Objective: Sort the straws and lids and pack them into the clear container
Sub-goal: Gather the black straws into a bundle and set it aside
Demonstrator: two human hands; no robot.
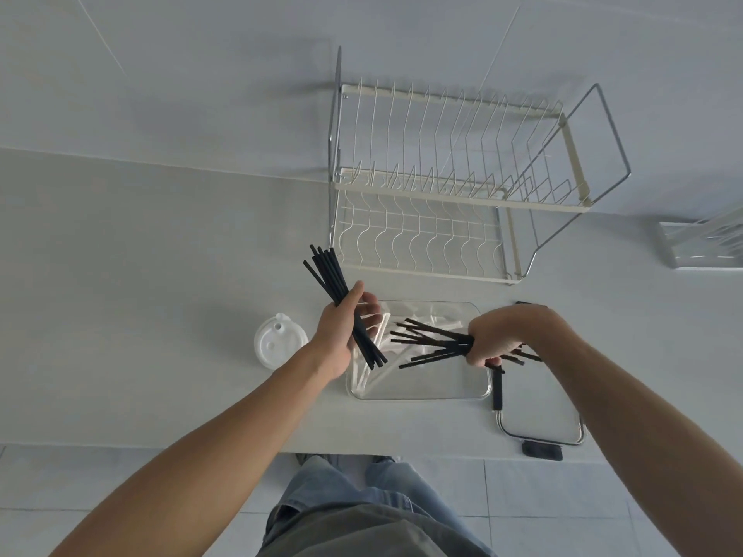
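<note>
Partly hidden: white straws (380, 335) (behind left hand (341, 327)) in clear container (422, 389).

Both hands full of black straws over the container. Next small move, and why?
Probably bring the right hand to the left hand and merge its splayed black straws with the tidy bundle. Both hover over the clear container, where white straws already lie.

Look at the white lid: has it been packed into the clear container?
No, the white lid lies on the counter, left of the clear container, which holds only white straws.
</note>
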